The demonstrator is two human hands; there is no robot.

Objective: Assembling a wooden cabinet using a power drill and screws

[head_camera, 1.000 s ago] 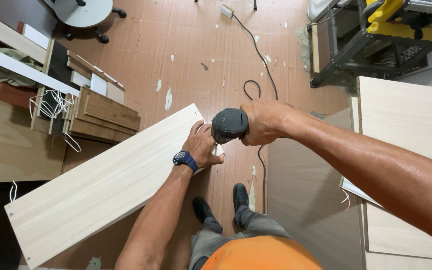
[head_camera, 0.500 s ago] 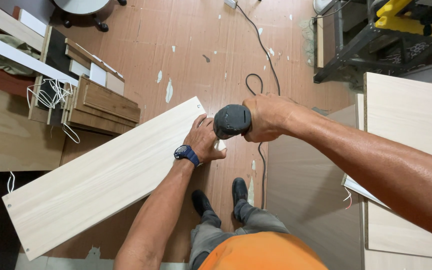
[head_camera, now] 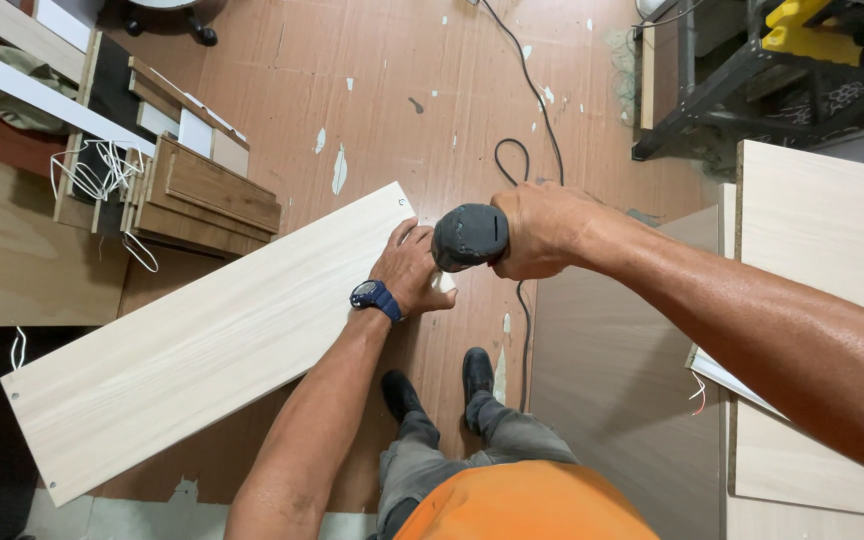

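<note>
A long pale wood-grain board (head_camera: 202,340) lies slanted across the floor, with its near-right end under my hands. My left hand (head_camera: 412,270), with a dark blue watch on the wrist, rests on that end of the board, fingers spread over its edge. My right hand (head_camera: 537,230) is closed around a dark grey corded power drill (head_camera: 469,238), held just above the left hand and the board's end. The drill's tip is hidden behind its body.
Stacked brown and white wood offcuts (head_camera: 187,185) with white cords lie at the upper left. A black cable (head_camera: 537,110) runs over the brown floor. Large pale panels (head_camera: 822,260) stand at the right, a black metal stand (head_camera: 752,90) behind them. My feet (head_camera: 442,385) are below the board.
My view has shifted slightly, so the board and offcuts sit a little lower and farther left. Both hands hold the same pose with the drill at the board's end.
</note>
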